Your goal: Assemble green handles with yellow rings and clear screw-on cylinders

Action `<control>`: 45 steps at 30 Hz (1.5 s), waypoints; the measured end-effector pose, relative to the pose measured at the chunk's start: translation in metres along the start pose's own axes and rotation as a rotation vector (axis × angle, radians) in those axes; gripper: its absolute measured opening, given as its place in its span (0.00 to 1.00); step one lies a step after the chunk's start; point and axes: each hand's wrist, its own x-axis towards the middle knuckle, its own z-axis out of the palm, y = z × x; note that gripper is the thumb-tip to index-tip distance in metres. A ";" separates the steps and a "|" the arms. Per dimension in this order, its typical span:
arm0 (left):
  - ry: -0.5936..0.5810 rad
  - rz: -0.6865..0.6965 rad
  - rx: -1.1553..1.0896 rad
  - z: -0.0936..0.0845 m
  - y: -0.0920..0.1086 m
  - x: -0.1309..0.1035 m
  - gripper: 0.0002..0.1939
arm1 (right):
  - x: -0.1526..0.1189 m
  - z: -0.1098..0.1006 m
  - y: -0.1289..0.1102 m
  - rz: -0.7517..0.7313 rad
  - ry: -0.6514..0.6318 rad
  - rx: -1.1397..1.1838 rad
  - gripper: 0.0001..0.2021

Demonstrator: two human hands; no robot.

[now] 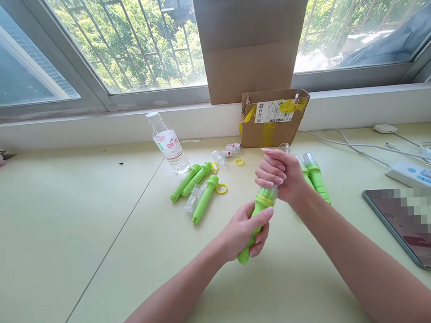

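Note:
My left hand [247, 229] is wrapped around the green handle of a flashlight [262, 203], held tilted above the table. A yellow ring sits at its neck, below a clear ribbed cap [268, 193]. My right hand [282, 173] is closed over the upper part of that cap, hiding its top. To the left lie several loose green handles [205, 200] with threaded ends. Beside them are a loose clear cap [194, 198] and yellow rings [222, 188]. Behind my right hand lie green flashlights with clear caps [317, 181], partly covered by my wrist.
A water bottle [169, 147] stands at the back left. Small clear and white parts [229, 151] lie near a cardboard box [273, 123] by the window. At right are a power strip [414, 173], white cables [357, 143] and a tablet [407, 224].

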 end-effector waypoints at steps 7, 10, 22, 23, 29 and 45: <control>0.330 0.217 0.485 0.001 -0.010 0.008 0.16 | 0.000 0.012 0.007 -0.108 0.206 -0.085 0.25; 0.459 0.230 0.658 -0.003 -0.017 0.012 0.12 | -0.002 0.020 0.012 -0.175 0.219 -0.179 0.24; 0.303 0.119 0.588 -0.003 -0.002 0.004 0.14 | -0.010 0.031 0.005 -0.199 0.182 -0.189 0.24; 0.128 0.003 0.445 -0.003 0.001 0.001 0.16 | -0.011 0.029 0.003 -0.151 0.104 -0.176 0.25; 0.083 -0.116 0.210 0.001 -0.007 0.005 0.19 | -0.009 0.023 0.006 -0.079 -0.030 -0.218 0.25; 0.658 0.296 0.846 -0.001 -0.021 0.016 0.15 | -0.018 0.048 0.020 -0.423 0.337 -0.402 0.22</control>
